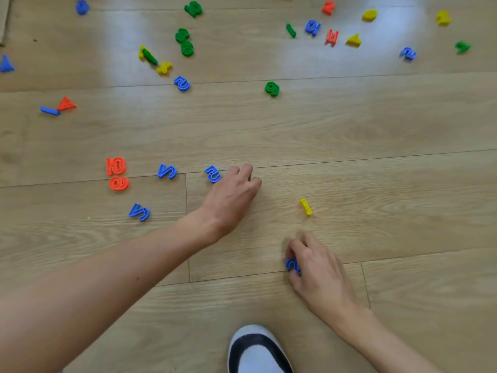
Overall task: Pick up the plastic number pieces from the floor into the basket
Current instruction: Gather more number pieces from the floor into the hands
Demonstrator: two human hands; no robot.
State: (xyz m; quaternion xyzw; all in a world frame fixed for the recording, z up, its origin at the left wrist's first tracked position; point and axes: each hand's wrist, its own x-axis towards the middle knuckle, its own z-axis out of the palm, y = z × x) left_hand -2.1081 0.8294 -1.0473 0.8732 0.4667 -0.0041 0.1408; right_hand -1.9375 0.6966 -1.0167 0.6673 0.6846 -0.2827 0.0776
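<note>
We see a pale oak-grain plank floor (349, 125) strewn with plastic pieces: an orange 10 (116, 166), an orange 9 (119, 183), a green 9 (272, 88), a yellow bar (306, 206), a yellow plus sign (164, 68) and a blue 5 (213, 174). The shoe (258, 349) is white with a black band.
</note>
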